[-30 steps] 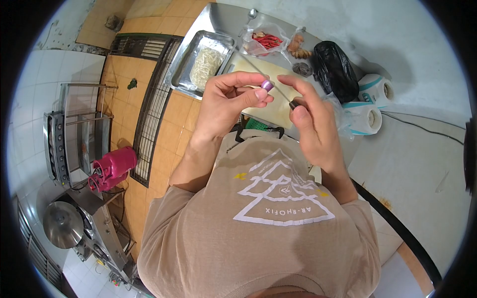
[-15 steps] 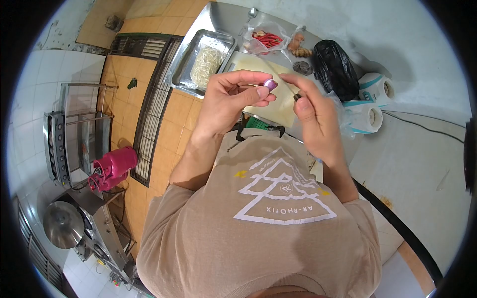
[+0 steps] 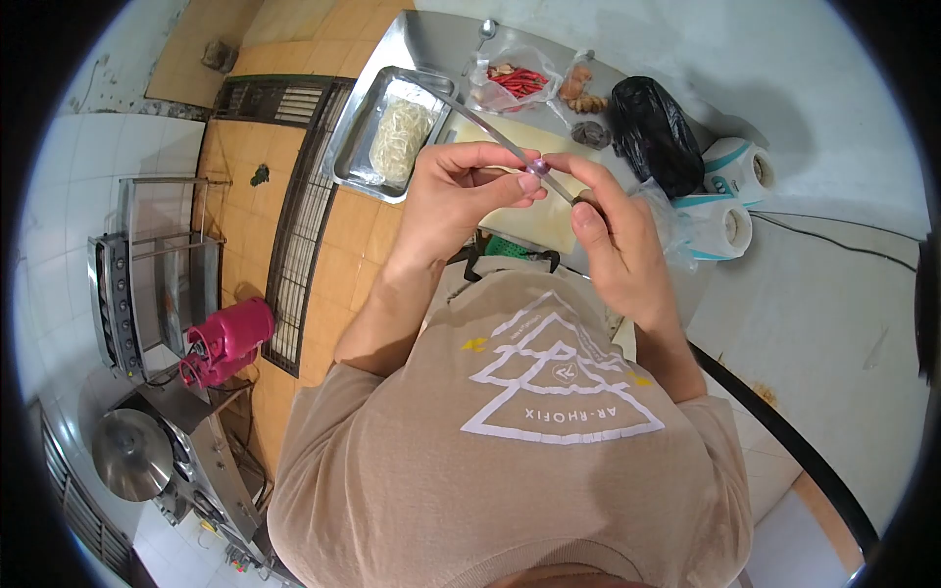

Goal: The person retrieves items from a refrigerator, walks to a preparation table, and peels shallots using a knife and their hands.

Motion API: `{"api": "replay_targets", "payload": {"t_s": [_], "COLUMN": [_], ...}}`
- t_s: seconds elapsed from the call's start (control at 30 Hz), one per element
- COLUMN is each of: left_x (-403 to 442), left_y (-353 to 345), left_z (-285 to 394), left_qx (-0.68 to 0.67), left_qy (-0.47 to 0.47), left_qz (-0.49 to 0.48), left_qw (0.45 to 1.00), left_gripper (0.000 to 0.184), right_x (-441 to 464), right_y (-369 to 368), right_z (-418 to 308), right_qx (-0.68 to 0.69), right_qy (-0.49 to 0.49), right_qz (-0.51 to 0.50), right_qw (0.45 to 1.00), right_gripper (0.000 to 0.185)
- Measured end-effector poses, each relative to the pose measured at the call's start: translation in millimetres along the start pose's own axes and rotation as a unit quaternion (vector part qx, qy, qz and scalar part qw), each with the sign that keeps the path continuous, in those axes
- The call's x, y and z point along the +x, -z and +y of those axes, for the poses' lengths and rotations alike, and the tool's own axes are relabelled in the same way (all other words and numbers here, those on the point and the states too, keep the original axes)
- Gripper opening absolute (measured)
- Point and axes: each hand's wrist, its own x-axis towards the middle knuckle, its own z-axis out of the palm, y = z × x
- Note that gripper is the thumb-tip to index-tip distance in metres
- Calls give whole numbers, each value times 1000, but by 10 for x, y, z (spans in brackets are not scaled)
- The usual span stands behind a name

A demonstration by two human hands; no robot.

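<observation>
Between its thumb and index finger, my left hand (image 3: 469,196) pinches a small purple shallot (image 3: 537,168). My right hand (image 3: 615,235) is closed on the dark handle of a long knife (image 3: 493,133). The knife's blade lies against the shallot and points up and to the left, toward the tray. The index finger of my right hand reaches along to the shallot. Below both hands is a pale cutting board (image 3: 549,221) on the steel table.
Left of the board, a metal tray (image 3: 345,149) holds pale noodles or sprouts (image 3: 400,139). Beyond it are a spoon (image 3: 487,29), a bag of red chilies (image 3: 520,82), ginger (image 3: 586,102), a black bag (image 3: 652,137) and plastic rolls (image 3: 714,227).
The knife blade has turned and come against the shallot, and my right hand has moved slightly left toward my left hand. The view has shifted slightly.
</observation>
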Motion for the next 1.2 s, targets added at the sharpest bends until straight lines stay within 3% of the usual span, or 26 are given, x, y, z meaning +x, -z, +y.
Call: {"api": "replay_targets", "payload": {"t_s": [0.2, 0.57, 0.77, 0.87, 0.97, 1.07, 1.2], "left_x": [55, 115, 128, 131, 131, 128, 114], "left_y": [-2, -41, -85, -76, -66, -66, -76], "left_z": [-23, 4, -37, -52, -63, -65, -31], "left_qx": [0, -21, 10, 18, 12, -4, -39], "left_qy": [1, 34, -6, -12, -11, 5, 30], "left_qz": [-3, 2, -8, -11, -15, -14, -5], "left_qw": [1000, 999, 1000, 1000, 1000, 1000, 999], "left_gripper": [17, 20, 18, 19, 21, 24, 31], "right_x": [26, -14, 6, 20, 19, 20, -8], "right_y": [-6, 84, 34, 2, 11, -5, 19], "right_z": [62, 195, 29, 101, 98, 158, 175], "right_qx": [-37, 47, -52, -68, -72, -35, 16], "right_qy": [31, -40, -19, 29, 11, 29, -34], "right_qz": [39, 62, 35, 68, 71, 91, 89], "right_qw": [998, 996, 998, 995, 995, 995, 995], "right_gripper": [31, 33, 33, 33, 32, 31, 31]}}
